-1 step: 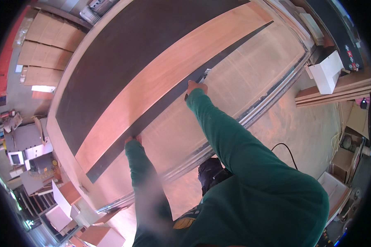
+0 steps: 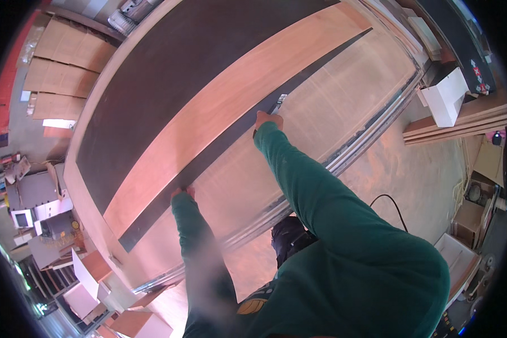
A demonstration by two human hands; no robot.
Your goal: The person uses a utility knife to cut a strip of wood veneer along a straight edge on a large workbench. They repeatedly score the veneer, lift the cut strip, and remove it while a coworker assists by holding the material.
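My right hand [image 2: 268, 119] is closed on a small metal tool [image 2: 280, 102] at the edge of a long dark strip [image 2: 219, 153], right of centre. Lower and to the left, my left hand [image 2: 183, 192] touches the same strip near its edge; its fingers are too small and shadowed to make out. A long pale wooden strip [image 2: 236, 84] with a curved far edge lies along the dark one, on a large dark sheet [image 2: 135, 90]. Nearer me is a pale work surface [image 2: 343, 90] with a metal-edged front.
Cardboard sheets [image 2: 62, 67] lie at the left, with cabinets and clutter [image 2: 39, 191] below them. On the right are a white box [image 2: 445, 98], stacked boards [image 2: 456, 132] and cartons [image 2: 467, 219]. A black hose [image 2: 397, 208] loops over the floor beside my right arm.
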